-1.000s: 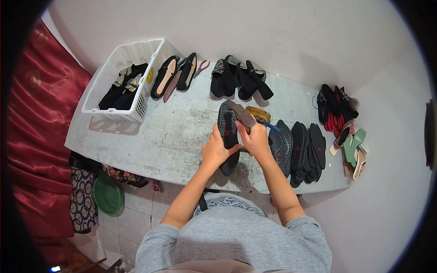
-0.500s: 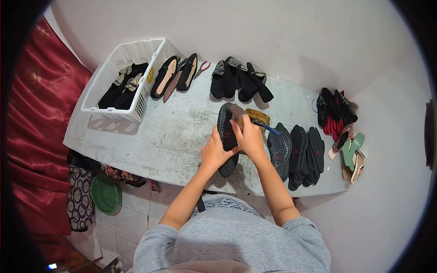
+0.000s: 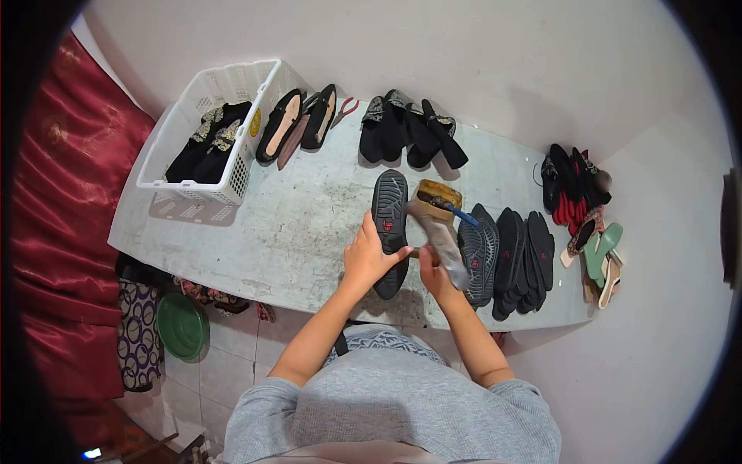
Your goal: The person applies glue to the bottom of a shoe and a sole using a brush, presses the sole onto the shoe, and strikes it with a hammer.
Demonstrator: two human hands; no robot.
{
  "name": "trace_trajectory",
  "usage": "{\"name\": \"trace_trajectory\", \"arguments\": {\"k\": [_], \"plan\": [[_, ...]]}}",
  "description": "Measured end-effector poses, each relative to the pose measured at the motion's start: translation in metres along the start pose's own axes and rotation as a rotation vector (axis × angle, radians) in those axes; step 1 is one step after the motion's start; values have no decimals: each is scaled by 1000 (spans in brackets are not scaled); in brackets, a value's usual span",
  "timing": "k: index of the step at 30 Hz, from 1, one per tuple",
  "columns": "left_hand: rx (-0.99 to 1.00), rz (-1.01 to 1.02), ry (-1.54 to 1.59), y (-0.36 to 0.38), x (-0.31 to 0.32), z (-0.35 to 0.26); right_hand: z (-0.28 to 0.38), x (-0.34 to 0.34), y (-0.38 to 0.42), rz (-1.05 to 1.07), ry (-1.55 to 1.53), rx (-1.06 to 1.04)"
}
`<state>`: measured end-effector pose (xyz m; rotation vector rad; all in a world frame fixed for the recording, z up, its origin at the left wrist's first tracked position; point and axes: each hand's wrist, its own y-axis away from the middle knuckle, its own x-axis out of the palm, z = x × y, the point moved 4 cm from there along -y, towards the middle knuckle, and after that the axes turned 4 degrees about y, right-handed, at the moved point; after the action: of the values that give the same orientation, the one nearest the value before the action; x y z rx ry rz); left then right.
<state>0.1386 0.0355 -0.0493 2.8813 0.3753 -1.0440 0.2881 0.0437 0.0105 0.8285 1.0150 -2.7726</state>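
Note:
A black shoe sole (image 3: 389, 209) lies tread up on the worn white table (image 3: 294, 224), a small red mark on it. My left hand (image 3: 369, 255) presses on its near half and holds it down. My right hand (image 3: 434, 272) grips a hammer (image 3: 439, 236) by the handle, with the grey head raised and tilted just right of the sole. Behind the hammer stands a brown glue tin (image 3: 439, 193) with a blue-handled brush (image 3: 457, 214) in it.
A stack of black soles (image 3: 510, 259) lies to the right, with red, black and green shoes (image 3: 583, 216) beyond. At the back are black slippers (image 3: 410, 131), flat shoes (image 3: 297, 120), red pliers (image 3: 342, 110) and a white basket (image 3: 202, 124) of black uppers. A green basin (image 3: 183, 326) sits below.
My right hand has drawn back toward me and lifted the hammer off the sole's upper part, swinging its head to the right. My left hand stays on the sole.

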Motion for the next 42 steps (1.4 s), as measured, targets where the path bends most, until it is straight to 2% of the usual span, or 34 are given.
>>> {"name": "trace_trajectory", "arguments": {"k": [1,3,4,6,7,9,10,11,13,14,15,17,18,20,24,26,27,29,31,33,36,39,41,42], "plan": [[-7,-5,-16,-1,0,-1,-5,4,2,207,29,50],[-12,10,-1,0,-2,-1,-10,5,7,286,9,217],[-18,17,15,0,-2,-1,-8,2,7,283,9,221],[-14,18,28,0,-1,-2,22,-14,0,80,29,-125],[-7,14,44,1,-2,-2,23,-12,3,77,27,-120],[4,8,15,1,-3,-3,19,-5,10,87,92,-67],[13,-3,-9,2,-3,-3,6,4,13,176,25,38],[12,-1,-9,3,-3,-3,7,4,11,177,25,41],[-10,14,-29,2,-3,-1,3,7,11,315,95,296],[-13,12,-33,2,-4,-1,13,2,6,231,19,214],[6,3,-23,3,-4,-2,15,5,10,233,15,219],[29,-2,-12,3,-4,-3,18,5,16,62,-35,103],[9,5,3,2,-3,-2,11,7,19,59,-32,105],[-10,7,17,1,-2,-3,-3,21,20,298,18,348],[-14,15,0,2,-5,-6,14,5,8,193,-82,277],[-29,27,18,0,-3,-5,11,6,9,63,-51,112],[-16,26,12,0,0,-1,5,7,10,61,-50,112],[-4,25,6,2,1,1,-6,17,9,311,11,275],[-24,16,-10,2,-1,-1,3,10,4,294,-34,306],[-32,27,-11,2,-4,-5,17,1,-2,106,-111,96],[-47,40,-5,0,-2,-4,-3,16,7,203,55,184],[-34,13,8,1,1,0,-2,13,-3,258,-83,232],[-19,-10,21,3,2,-1,4,9,-9,190,-137,215],[-14,-18,20,2,1,-2,2,10,-8,121,-129,120]]}}
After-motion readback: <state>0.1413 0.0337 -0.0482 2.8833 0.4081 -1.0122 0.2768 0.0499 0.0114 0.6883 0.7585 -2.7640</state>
